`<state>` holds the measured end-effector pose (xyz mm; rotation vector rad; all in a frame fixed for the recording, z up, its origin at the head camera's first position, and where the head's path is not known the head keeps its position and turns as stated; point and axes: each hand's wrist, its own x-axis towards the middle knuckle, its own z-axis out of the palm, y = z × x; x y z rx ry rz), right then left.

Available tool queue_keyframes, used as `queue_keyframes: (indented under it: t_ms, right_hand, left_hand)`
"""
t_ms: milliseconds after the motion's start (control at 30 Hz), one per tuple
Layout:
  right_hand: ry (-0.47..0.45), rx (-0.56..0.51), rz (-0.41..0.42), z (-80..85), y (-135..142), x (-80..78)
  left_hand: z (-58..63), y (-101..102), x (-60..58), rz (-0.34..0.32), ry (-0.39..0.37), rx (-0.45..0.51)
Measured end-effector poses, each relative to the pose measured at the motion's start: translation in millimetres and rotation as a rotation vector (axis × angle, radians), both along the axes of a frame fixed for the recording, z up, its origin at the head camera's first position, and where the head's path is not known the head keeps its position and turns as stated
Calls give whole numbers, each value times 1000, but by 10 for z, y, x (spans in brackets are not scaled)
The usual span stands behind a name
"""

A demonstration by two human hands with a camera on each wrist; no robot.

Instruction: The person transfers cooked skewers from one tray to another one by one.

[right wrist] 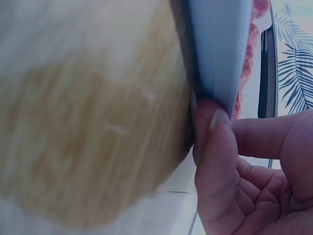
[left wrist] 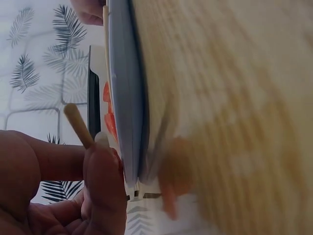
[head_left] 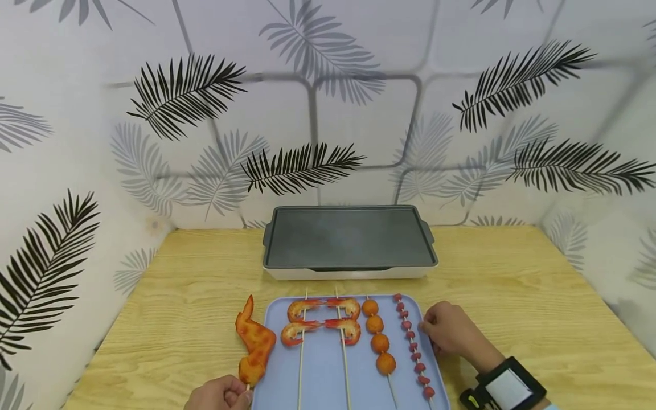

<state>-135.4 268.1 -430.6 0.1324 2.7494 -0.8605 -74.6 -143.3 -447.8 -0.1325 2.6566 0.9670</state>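
My left hand [head_left: 220, 394] pinches the stick of a roasted chicken wing skewer [head_left: 258, 341] between thumb and fingers. In the left wrist view, the end of that wooden stick [left wrist: 78, 125] pokes out past the fingertips. The wing is at the left edge of a pale blue tray [head_left: 323, 373]. At the tray's right edge, my right hand [head_left: 451, 331] grips the rim with thumb and fingers. On the tray lie two shrimp skewers, a left one [head_left: 296, 331] and a right one [head_left: 351, 330], a skewer of orange balls [head_left: 380, 343] and a skewer of small red pieces [head_left: 414, 346].
Behind the tray stands a flat dark griddle [head_left: 348, 239] with a white base and side handles. All of it is on a light wooden table [head_left: 512, 285], with leaf-patterned cloth [head_left: 359, 125] rising behind and at the sides.
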Motion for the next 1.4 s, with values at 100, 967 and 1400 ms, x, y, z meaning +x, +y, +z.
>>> queue_keyframes:
  t_ms: [100,967,1400]
  right_hand:
    - [-8,-1,-10,8,-14,0]
    - [-18,-1,-1,54,27,24]
    - [-13,-8,-4,11,12,28]
  left_hand:
    - [-28,-26,-30,-3,3,-4]
    - [100,210,-21,-66,91,61]
    - [93,213,-76,-125,111,57]
